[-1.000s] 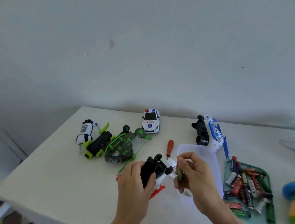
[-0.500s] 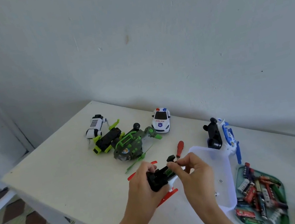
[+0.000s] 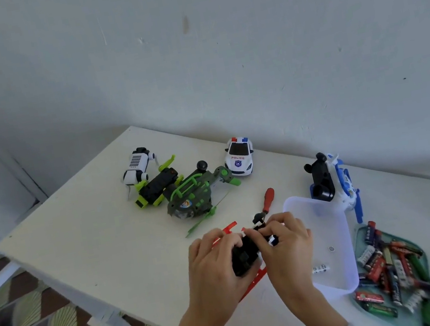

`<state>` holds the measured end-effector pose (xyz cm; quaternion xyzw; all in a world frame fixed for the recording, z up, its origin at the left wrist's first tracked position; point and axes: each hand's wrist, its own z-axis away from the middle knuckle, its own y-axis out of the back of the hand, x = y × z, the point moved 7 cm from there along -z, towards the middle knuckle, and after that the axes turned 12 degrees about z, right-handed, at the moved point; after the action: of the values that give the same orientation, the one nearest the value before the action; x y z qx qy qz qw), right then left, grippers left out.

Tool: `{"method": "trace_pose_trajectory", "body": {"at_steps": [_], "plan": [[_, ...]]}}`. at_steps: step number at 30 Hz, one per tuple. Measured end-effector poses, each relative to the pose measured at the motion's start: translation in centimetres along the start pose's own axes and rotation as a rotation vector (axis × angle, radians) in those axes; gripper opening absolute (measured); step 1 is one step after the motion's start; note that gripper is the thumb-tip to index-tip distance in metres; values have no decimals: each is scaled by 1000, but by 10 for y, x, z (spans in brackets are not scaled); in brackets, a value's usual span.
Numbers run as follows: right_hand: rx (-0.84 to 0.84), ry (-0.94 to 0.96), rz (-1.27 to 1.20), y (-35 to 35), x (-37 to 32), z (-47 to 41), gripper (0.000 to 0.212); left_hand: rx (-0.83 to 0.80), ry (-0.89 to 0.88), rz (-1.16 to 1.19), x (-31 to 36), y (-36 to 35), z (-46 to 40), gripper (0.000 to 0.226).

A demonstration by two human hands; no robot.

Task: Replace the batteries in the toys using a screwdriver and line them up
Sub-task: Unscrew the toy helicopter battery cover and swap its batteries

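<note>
battery going into the black toy

my left hand (image 3: pixel 214 263) held the black plastic toy with red blades (image 3: pixel 243 257) above the near edge of the white table (image 3: pixel 78 244), fingers curled round its body. my right hand (image 3: pixel 284 239) pressed its curled fingertips at the toy's upper end; whether they pinched a battery i could not tell. i judged this the fitting step. next would come the cover and the red-handled screwdriver (image 3: pixel 268 201), lying just beyond my hands. spare batteries lay in the green tray (image 3: pixel 422 255) at right.
</note>
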<state>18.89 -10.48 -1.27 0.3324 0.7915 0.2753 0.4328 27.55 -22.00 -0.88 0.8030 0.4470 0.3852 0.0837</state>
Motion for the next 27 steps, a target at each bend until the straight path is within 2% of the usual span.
{"method": "trace_pose_trajectory", "body": {"at_steps": [4, 9, 13, 17, 27], "plan": [[28, 43, 29, -1, 3, 3, 23, 47, 59, 40, -13, 1, -1, 50], [177, 286, 240, 13, -12, 9, 43, 10, 81, 116, -18, 0, -1, 50], [200, 390, 351, 14, -17, 15, 45, 11, 64, 132, -16, 1, -3, 45], [122, 375, 349, 9, -14, 16, 43, 13, 84, 149, -18, 2, -5, 44], [-116, 247, 266, -3, -2, 19, 54, -4, 76, 126, -16, 1, -5, 44]]}}
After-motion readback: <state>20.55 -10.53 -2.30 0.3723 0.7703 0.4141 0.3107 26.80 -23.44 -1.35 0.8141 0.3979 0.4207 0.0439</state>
